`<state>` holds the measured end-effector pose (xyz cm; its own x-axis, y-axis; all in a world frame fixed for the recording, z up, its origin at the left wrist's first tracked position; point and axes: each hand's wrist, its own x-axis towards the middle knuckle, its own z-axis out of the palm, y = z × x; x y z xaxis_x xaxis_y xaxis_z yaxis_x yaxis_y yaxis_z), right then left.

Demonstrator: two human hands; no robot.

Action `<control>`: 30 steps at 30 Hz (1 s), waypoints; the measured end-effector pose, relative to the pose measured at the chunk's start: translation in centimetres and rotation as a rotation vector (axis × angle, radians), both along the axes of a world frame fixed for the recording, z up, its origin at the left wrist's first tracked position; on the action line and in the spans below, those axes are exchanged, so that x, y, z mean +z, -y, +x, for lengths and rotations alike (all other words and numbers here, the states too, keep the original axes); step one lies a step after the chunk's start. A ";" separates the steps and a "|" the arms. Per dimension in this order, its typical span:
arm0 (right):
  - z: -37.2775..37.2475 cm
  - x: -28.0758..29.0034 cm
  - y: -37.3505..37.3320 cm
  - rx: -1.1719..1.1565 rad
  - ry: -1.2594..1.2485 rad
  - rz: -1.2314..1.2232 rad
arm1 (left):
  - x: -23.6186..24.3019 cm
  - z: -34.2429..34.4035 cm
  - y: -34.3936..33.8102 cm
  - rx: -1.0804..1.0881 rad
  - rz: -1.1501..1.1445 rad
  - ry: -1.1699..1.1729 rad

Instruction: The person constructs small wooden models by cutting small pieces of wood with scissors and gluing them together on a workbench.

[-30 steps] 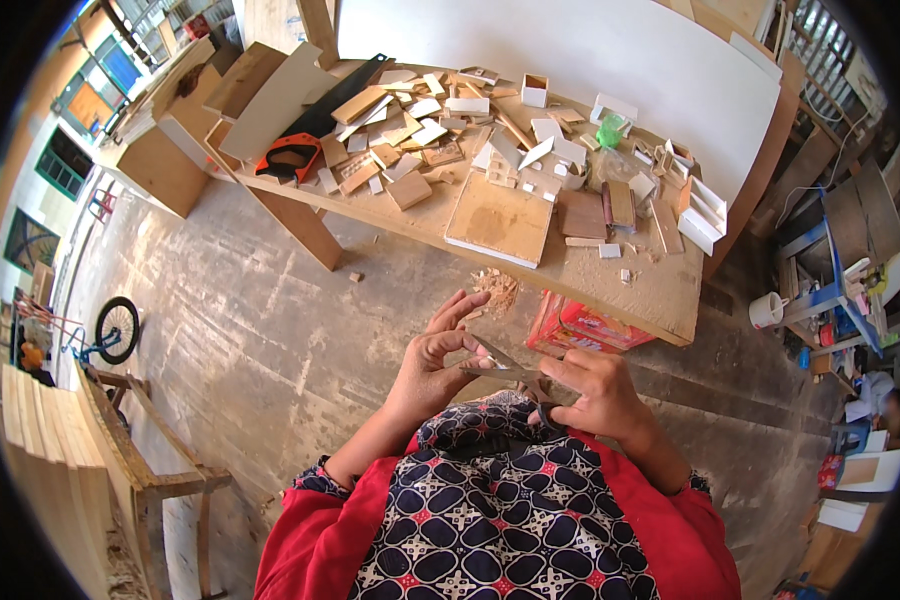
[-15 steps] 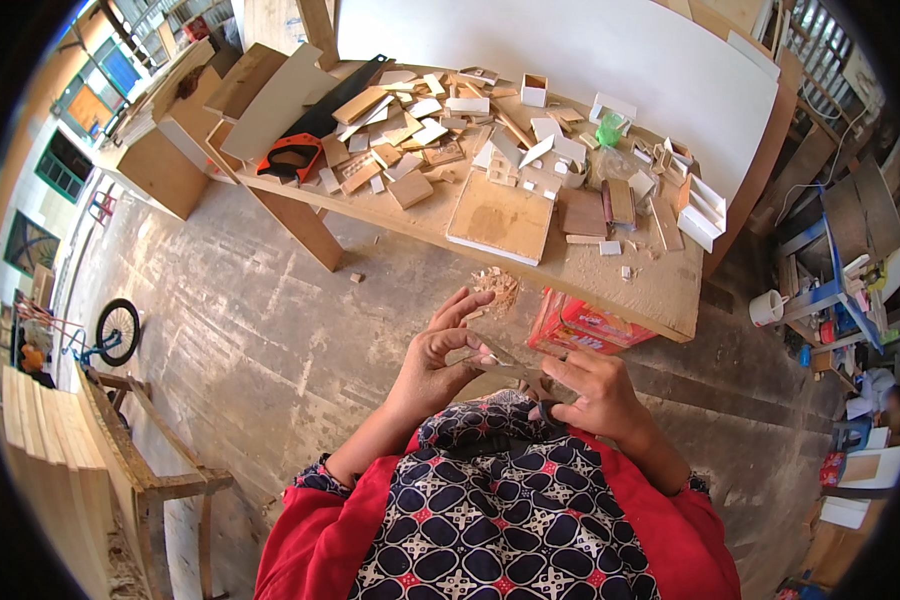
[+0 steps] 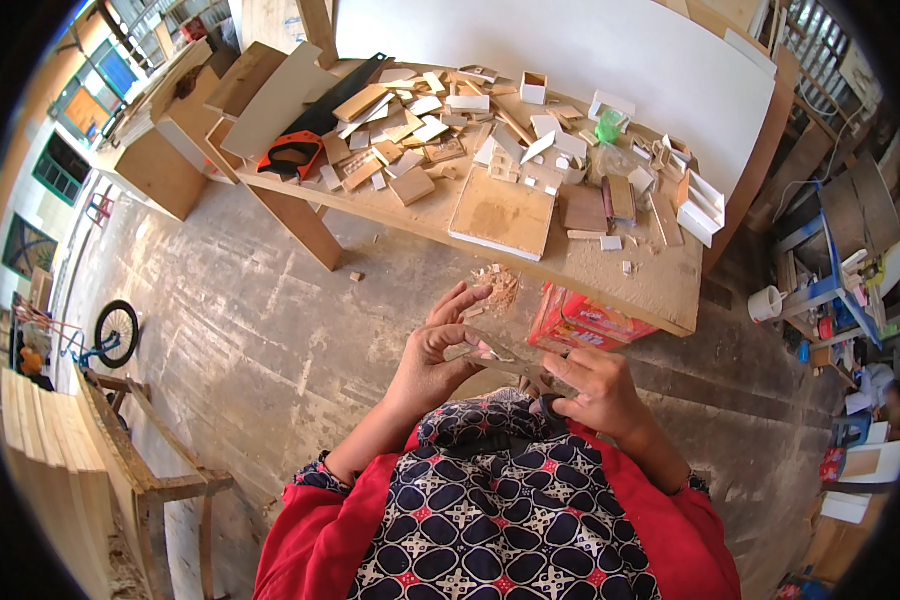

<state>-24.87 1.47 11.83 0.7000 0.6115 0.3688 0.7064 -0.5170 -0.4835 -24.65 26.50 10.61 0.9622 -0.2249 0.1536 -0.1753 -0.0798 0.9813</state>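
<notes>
A person seen from above, in a red top with a patterned dark front, holds a thin wooden strip (image 3: 500,355) in front of the chest, above the concrete floor (image 3: 240,330). The left hand (image 3: 440,350) pinches the strip's left end between thumb and curled fingers (image 3: 465,300), the upper fingers spread. The right hand (image 3: 595,390) has its fingers closed on the strip's right end. Beyond the hands stands a wooden counter (image 3: 660,285) scattered with small wood offcuts, a flat square board (image 3: 502,212) and an orange-handled handsaw (image 3: 305,140). A red box (image 3: 580,322) sits beneath its edge.
</notes>
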 end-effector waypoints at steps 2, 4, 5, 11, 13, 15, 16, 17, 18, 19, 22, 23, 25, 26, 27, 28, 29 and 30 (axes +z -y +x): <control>-0.1 0.2 0.0 0.004 -0.025 -0.029 | 0.0 -0.1 -0.2 -0.003 0.002 -0.003; 0.0 0.9 -0.4 0.006 -0.061 0.009 | 0.0 -0.1 -0.3 -0.001 -0.010 -0.001; 0.0 1.2 -0.5 0.007 -0.079 0.027 | -0.1 -0.1 -0.3 -0.001 -0.016 0.001; -0.3 1.7 -0.9 -0.064 -0.132 0.098 | 0.7 -0.9 -0.2 0.277 0.175 0.252; -0.5 1.3 -0.9 -0.049 -0.234 0.115 | 1.3 -1.0 -0.1 0.399 0.325 0.407; -1.0 0.4 -1.0 -0.066 -0.504 0.292 | 1.7 -1.3 0.1 0.490 0.440 0.545; -1.5 -0.4 -1.2 -0.088 -0.721 0.462 | 1.8 -1.6 0.3 0.519 0.482 0.606; -1.8 -0.7 -1.5 -0.110 -0.937 0.635 | 1.8 -1.8 0.5 0.547 0.524 0.668; -1.7 -0.6 -1.8 -0.126 -0.979 0.741 | 1.6 -1.9 0.6 0.546 0.563 0.741; -1.4 0.2 -2.7 -0.140 -1.025 0.844 | 1.0 -2.0 0.6 0.548 0.604 0.809; -0.2 0.8 -3.8 -0.145 -1.093 0.997 | 0.3 -2.3 1.0 0.503 0.692 0.971; 0.2 0.8 -4.0 -0.145 -1.087 0.992 | 0.1 -2.3 1.2 0.483 0.697 1.001; 0.6 1.1 -4.3 -0.159 -1.112 0.986 | -0.1 -2.5 1.4 0.453 0.720 1.045; 0.7 1.0 -4.4 -0.156 -1.099 0.976 | -0.2 -2.4 1.5 0.448 0.724 1.067; 0.8 0.9 -4.4 -0.153 -1.086 0.965 | -0.3 -2.4 1.7 0.443 0.729 1.088; 0.8 0.8 -4.4 -0.149 -1.075 0.952 | -0.4 -2.3 1.8 0.440 0.733 1.107; 0.9 0.8 -4.3 -0.156 -1.074 0.951 | -0.5 -2.3 1.8 0.426 0.746 1.114; 1.0 0.7 -4.3 -0.162 -1.074 0.949 | -0.6 -2.3 1.8 0.412 0.760 1.121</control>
<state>-23.90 5.74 12.55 0.9319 0.3273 -0.1565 -0.2474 0.2580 -0.9339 -26.99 24.66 10.06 0.4287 -0.3346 0.8392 -0.6565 -0.7535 0.0350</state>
